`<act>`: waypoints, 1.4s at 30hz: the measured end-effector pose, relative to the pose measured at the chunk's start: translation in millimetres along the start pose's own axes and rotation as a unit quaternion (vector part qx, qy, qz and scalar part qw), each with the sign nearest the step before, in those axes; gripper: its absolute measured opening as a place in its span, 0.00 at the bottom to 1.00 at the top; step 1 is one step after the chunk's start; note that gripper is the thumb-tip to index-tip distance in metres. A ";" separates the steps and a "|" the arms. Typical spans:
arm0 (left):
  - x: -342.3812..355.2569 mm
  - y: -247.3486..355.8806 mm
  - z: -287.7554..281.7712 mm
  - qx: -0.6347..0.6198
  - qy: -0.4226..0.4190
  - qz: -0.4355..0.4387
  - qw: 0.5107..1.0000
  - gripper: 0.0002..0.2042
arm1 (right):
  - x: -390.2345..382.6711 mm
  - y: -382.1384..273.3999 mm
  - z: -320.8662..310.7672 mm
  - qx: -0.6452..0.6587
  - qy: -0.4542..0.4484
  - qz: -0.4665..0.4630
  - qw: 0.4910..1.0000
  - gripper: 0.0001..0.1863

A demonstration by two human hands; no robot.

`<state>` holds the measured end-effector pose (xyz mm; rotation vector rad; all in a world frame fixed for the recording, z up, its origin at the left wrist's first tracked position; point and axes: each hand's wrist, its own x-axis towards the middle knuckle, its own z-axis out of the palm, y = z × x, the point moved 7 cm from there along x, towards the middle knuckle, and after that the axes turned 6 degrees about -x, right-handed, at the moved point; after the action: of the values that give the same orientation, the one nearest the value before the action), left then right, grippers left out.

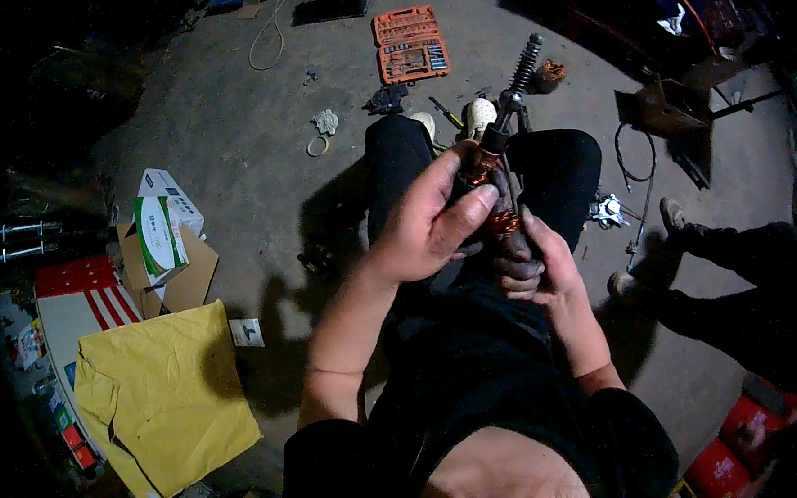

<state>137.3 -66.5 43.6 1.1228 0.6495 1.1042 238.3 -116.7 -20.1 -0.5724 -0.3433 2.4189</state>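
Observation:
Between my knees I hold a long dark metal part (498, 139) with bands of copper-coloured wire windings, tilted up and away to the right. What seems to be its far end is a thin shaft with a spring-like coil (525, 66); I cannot tell for sure that they are one piece. My left hand (431, 222) is closed on its left side, thumb lying across the part near the copper bands. My right hand (543, 261) wraps the near end with darkened, greasy fingers. Both palms and part of the piece between them are hidden.
An orange socket-tool case (413, 53) lies open on the floor ahead. Near my shoes are a screwdriver (446, 112) and a bundle of copper wire (549, 75). At left are boxes (161, 239) and a yellow sheet (174, 398). Another person's legs (735, 299) stand at right.

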 end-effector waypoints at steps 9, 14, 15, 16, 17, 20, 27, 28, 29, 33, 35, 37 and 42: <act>-4.8 6.7 9.4 0.040 0.046 -0.019 0.998 0.18 | -7.1 -53.9 -13.4 -0.280 0.197 -0.284 0.895 0.29; -7.6 17.7 9.7 0.141 0.053 0.030 0.988 0.29 | -8.4 -65.8 4.2 -0.360 0.221 -0.334 0.843 0.37; -8.4 18.7 9.8 0.147 0.060 0.041 0.986 0.27 | -6.2 -66.3 14.5 -0.340 0.189 -0.350 0.852 0.38; -9.2 19.4 10.8 0.154 0.067 0.052 0.984 0.24 | -5.0 -66.2 21.3 -0.351 0.185 -0.349 0.849 0.37; -10.6 20.5 11.1 0.161 0.074 0.063 0.982 0.22 | -4.0 -66.2 27.4 -0.362 0.182 -0.348 0.845 0.37; -16.4 11.5 5.7 0.209 0.082 0.042 0.974 0.26 | -1.5 -64.3 30.4 -0.365 0.198 -0.332 0.847 0.34; -17.3 20.7 9.4 0.110 0.062 -0.001 0.992 0.29 | 1.1 -62.2 22.9 -0.307 0.199 -0.286 0.886 0.31; -16.0 22.7 9.6 0.061 0.064 -0.036 0.995 0.29 | 0.9 -62.4 20.0 -0.301 0.195 -0.288 0.888 0.31; -15.7 21.7 8.8 0.026 0.063 -0.057 0.996 0.28 | 2.4 -60.0 19.5 -0.268 0.173 -0.281 0.905 0.30; -14.1 16.2 5.4 -0.048 0.061 -0.094 0.993 0.26 | 7.2 -60.1 14.3 -0.279 0.155 -0.251 0.914 0.29; -12.9 17.7 4.5 -0.045 0.070 -0.098 0.992 0.26 | 8.1 -60.5 18.1 -0.277 0.146 -0.238 0.919 0.29; -14.1 18.9 1.4 -0.015 0.084 -0.080 0.993 0.26 | 6.5 -61.4 18.6 -0.278 0.173 -0.262 0.908 0.27; -15.3 29.4 -0.1 0.005 0.118 0.006 0.993 0.27 | 6.6 -62.5 18.8 -0.283 0.149 -0.291 0.902 0.27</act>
<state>121.2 -79.7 69.3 1.0127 0.8350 1.2565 256.7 -66.3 17.5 -0.9226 -0.9482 1.6086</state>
